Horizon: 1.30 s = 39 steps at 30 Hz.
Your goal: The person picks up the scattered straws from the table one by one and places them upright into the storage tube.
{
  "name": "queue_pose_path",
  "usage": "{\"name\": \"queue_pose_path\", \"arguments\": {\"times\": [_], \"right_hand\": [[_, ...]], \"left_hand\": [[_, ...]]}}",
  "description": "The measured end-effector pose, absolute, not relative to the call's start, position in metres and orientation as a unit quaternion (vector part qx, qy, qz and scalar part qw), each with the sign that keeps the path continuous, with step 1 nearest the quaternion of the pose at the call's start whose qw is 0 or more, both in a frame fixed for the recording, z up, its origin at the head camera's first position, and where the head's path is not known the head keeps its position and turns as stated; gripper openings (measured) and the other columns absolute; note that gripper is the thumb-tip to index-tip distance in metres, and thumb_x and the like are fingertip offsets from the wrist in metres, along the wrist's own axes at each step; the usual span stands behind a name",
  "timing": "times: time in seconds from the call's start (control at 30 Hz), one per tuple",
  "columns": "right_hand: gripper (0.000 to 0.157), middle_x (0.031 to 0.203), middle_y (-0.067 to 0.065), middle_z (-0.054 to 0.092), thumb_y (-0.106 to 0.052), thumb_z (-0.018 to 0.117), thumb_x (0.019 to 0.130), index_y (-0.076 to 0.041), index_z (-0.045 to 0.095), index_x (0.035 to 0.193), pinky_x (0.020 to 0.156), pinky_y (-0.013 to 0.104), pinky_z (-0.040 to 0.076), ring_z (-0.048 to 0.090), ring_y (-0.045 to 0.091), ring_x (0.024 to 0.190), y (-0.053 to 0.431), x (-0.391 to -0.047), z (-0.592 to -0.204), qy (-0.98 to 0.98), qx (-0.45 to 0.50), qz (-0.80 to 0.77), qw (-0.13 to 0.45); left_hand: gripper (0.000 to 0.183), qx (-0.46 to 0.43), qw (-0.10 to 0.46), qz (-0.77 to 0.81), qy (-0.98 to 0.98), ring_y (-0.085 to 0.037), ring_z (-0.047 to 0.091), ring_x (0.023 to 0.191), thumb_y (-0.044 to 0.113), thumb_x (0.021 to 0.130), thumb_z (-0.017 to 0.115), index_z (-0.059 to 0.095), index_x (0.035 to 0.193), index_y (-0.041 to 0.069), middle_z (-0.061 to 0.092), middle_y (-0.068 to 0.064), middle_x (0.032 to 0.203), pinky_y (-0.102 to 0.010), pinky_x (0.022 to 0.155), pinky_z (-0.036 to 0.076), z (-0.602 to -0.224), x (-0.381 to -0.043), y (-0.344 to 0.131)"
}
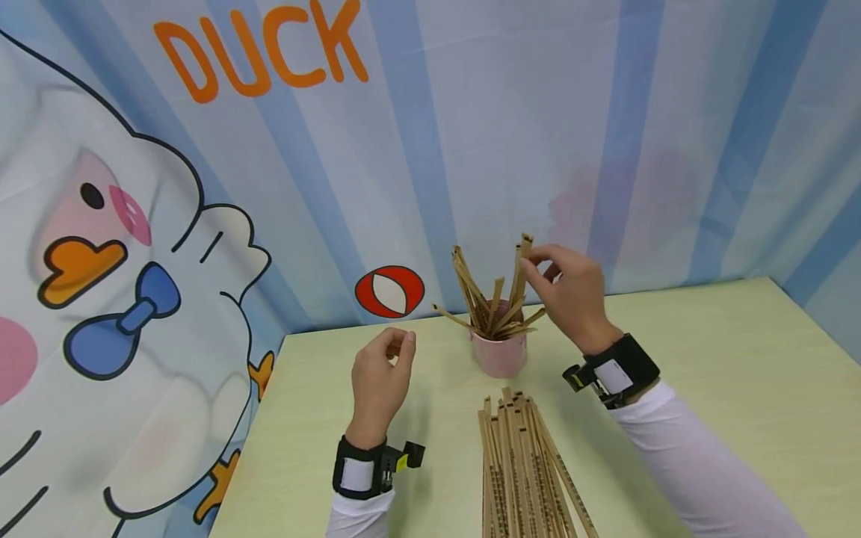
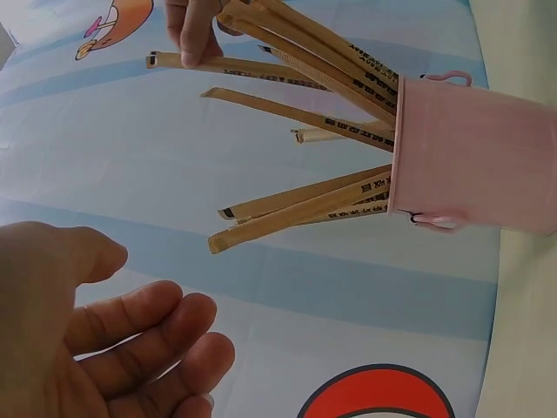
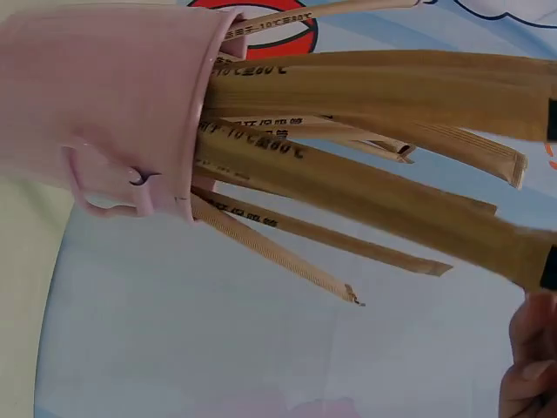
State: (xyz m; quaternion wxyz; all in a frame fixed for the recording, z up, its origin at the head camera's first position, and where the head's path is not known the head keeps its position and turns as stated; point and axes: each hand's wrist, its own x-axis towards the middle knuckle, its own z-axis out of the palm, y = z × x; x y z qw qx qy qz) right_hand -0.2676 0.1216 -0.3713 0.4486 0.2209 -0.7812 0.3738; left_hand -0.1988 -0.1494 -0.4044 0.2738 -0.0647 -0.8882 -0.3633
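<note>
A small pink pail [image 1: 499,357] with little side handles holds several paper-wrapped straws [image 2: 296,117] that fan out over its rim. My right hand [image 1: 570,295] is at the upper right of the pail, its thumb and fingertips pinching a wrapped straw [image 1: 522,263] near the top end. The lower end of that straw is inside the pail, hidden by the wall. Left of the pail, my left hand [image 1: 383,381] hovers above the table with loosely bent fingers. Nothing lies between its thumb and fingers [image 2: 144,326] in the left wrist view.
A loose pile of wrapped straws [image 1: 525,471] lies on the pale yellow table [image 1: 706,359] in front of the pail. Close behind the pail hangs a blue striped cloth [image 1: 511,112] printed with a duck and lettering.
</note>
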Motion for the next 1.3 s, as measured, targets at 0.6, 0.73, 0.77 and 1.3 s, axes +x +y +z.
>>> {"name": "queue_pose_path", "arguments": {"times": [0.6, 0.73, 0.77, 1.3], "right_hand": [[0.018, 0.081, -0.001, 0.065, -0.025, 0.059, 0.09, -0.014, 0.072, 0.096, 0.046, 0.031, 0.035, 0.05, 0.013, 0.058, 0.123, -0.257, -0.369, -0.922, 0.212, 0.284, 0.154], [0.02, 0.084, 0.0, 0.064, -0.026, 0.056, 0.092, -0.015, 0.071, 0.097, 0.051, 0.032, 0.037, 0.05, 0.013, 0.061, 0.124, -0.256, -0.368, -0.922, 0.215, 0.29, 0.141], [0.021, 0.084, 0.0, 0.064, -0.027, 0.055, 0.092, -0.014, 0.071, 0.098, 0.052, 0.032, 0.038, 0.05, 0.014, 0.061, 0.125, -0.255, -0.367, -0.921, 0.216, 0.292, 0.142], [0.026, 0.079, 0.011, 0.064, -0.021, 0.054, 0.092, 0.001, 0.068, 0.097, 0.065, 0.03, 0.041, 0.053, 0.016, 0.07, 0.16, -0.228, -0.39, -0.803, 0.103, 0.428, 0.401]], "left_hand": [[0.039, -0.064, 0.271, -0.366, -0.888, -0.015, 0.059, 0.075, 0.043, 0.094, 0.047, 0.068, 0.088, 0.011, 0.066, 0.0, 0.077, -0.034, 0.071, 0.05, -0.404, -0.198, -0.15], [0.039, -0.062, 0.271, -0.364, -0.889, -0.015, 0.059, 0.075, 0.044, 0.094, 0.047, 0.068, 0.088, 0.012, 0.066, 0.001, 0.077, -0.033, 0.071, 0.05, -0.404, -0.198, -0.151], [0.04, -0.062, 0.271, -0.364, -0.889, -0.015, 0.059, 0.075, 0.044, 0.094, 0.047, 0.068, 0.088, 0.012, 0.066, 0.001, 0.077, -0.033, 0.071, 0.05, -0.405, -0.198, -0.151], [0.036, -0.065, 0.256, -0.357, -0.896, -0.012, 0.058, 0.074, 0.044, 0.093, 0.048, 0.068, 0.09, 0.014, 0.065, 0.003, 0.078, -0.032, 0.063, 0.046, -0.409, -0.199, -0.148]]}}
